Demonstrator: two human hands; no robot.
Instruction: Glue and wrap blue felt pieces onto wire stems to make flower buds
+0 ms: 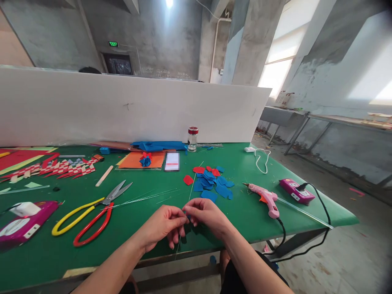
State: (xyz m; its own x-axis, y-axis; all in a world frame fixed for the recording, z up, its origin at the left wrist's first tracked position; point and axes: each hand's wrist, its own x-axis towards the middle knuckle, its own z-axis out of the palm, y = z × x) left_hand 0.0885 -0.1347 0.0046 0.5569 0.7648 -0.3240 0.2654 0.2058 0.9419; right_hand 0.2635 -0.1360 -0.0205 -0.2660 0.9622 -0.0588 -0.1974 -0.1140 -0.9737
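Near the table's front edge, my left hand (169,223) and my right hand (204,213) meet with fingertips pinched together. A thin pale wire (193,183) runs slantwise through both pinches, its far end over the cut pieces and its near end below my left fingers. Whether anything small sits between my fingertips is hidden. Just beyond lie a heap of blue petal-shaped pieces (208,179) and a few red pieces (188,180). More thin wires (143,198) rest to the left, beside scissors (107,201) with one yellow and one red handle, blades apart.
At right are a pink glue gun (266,198) with its cord, a purple power strip (296,191) and a white cable (259,159). A lidded glass jar (192,141) stands before the white board (137,108). Another purple strip (27,222) and a wooden stick (104,176) lie left.
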